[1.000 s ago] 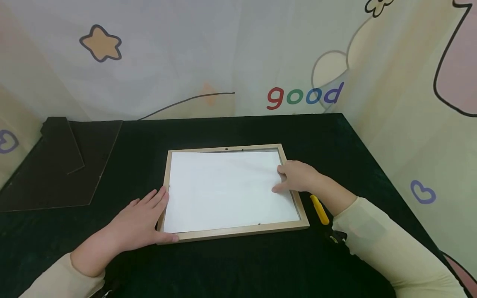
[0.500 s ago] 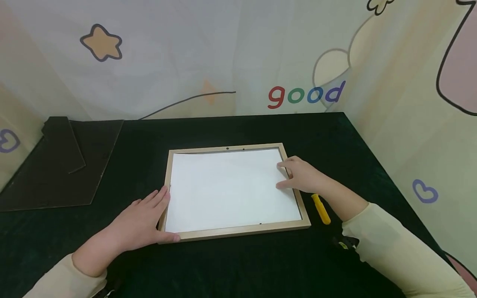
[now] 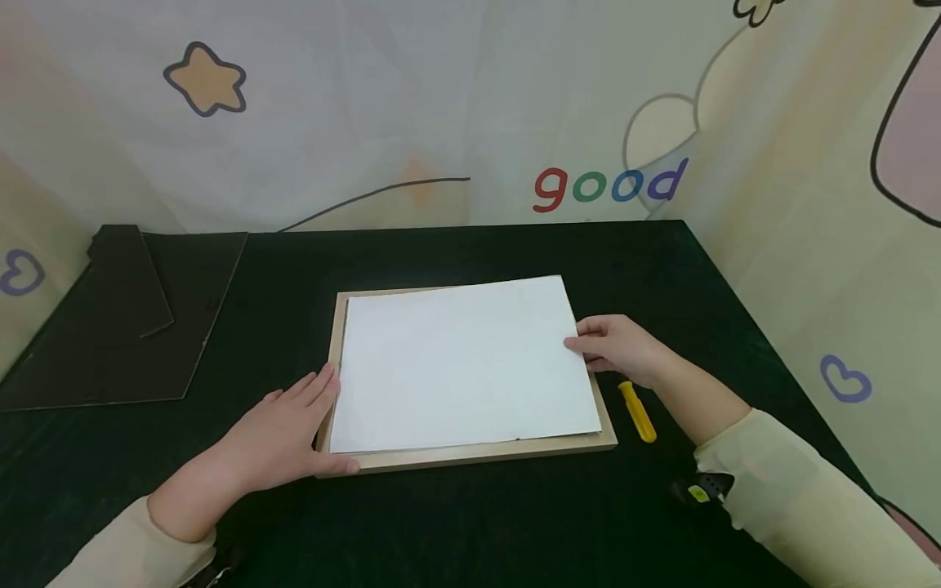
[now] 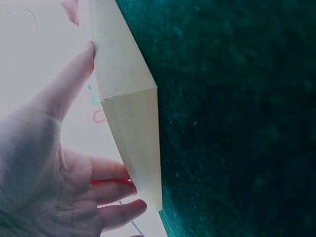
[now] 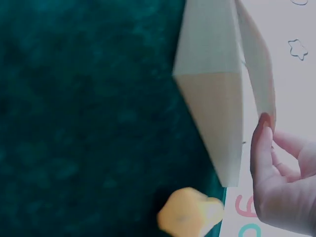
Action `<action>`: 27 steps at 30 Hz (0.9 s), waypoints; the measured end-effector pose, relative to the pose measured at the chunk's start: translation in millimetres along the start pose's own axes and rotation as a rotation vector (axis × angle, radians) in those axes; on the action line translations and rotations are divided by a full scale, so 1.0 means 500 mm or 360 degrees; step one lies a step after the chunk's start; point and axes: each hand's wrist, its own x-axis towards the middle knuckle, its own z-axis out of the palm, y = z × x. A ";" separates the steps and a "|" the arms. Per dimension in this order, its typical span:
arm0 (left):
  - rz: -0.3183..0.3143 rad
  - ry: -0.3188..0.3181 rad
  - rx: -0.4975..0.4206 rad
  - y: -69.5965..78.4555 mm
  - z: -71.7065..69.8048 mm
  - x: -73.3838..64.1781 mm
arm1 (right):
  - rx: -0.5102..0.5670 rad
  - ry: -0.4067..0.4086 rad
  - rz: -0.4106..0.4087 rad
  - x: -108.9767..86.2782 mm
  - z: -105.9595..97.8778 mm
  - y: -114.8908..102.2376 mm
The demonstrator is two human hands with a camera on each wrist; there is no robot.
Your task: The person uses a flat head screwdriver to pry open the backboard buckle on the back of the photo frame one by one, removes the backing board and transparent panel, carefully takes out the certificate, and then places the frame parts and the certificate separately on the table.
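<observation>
A light wooden picture frame (image 3: 485,454) lies flat on the dark green cloth. Over its opening is a white sheet (image 3: 456,367), its right end raised above the frame. My right hand (image 3: 625,349) pinches that right edge between thumb and fingers; the right wrist view shows the sheet (image 5: 259,64) bending up from the frame side (image 5: 212,108). At the near left corner, my left hand (image 3: 268,437) rests with straight fingers along the left side and the thumb on the front rail. In the left wrist view the fingertips touch the frame's outer face (image 4: 136,143).
A yellow handle (image 3: 638,412) lies just right of the frame, under the right forearm's inner side. Dark boards (image 3: 110,351), one with a folded-out flap, lie at the left of the table. Printed curtains (image 3: 367,106) stand behind and on both sides.
My right hand has taken hold of the white sheet's right edge and raised it out of the frame, moving slightly right. My left hand stays at the corner.
</observation>
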 end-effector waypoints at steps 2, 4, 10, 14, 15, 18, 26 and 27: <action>-0.0001 -0.0006 -0.0009 0.000 -0.001 -0.001 | -0.0077 0.0031 0.0008 0.001 0.000 0.006; 0.0001 -0.0008 -0.0018 0.000 -0.002 -0.001 | -0.0106 0.0028 0.0007 0.003 -0.004 0.012; 0.0014 0.0014 -0.0005 -0.001 0.000 -0.001 | 0.0017 0.0026 -0.0006 -0.002 -0.025 0.023; 0.0025 0.0024 0.0001 -0.003 0.002 0.001 | 0.0096 0.0051 0.0003 -0.015 -0.036 0.029; 0.0025 0.0028 0.0001 -0.003 0.002 0.001 | 0.0119 0.0052 0.0005 -0.018 -0.037 0.030; 0.0025 0.0039 -0.0002 -0.002 0.003 0.001 | 0.0199 0.0052 0.0016 -0.027 -0.039 0.034; 0.0040 0.0054 0.0011 0.000 0.003 0.001 | 0.0389 0.0023 0.0017 -0.054 -0.045 0.052; 0.0035 0.0052 0.0013 0.000 0.004 0.001 | 0.0410 0.0023 0.0017 -0.058 -0.046 0.055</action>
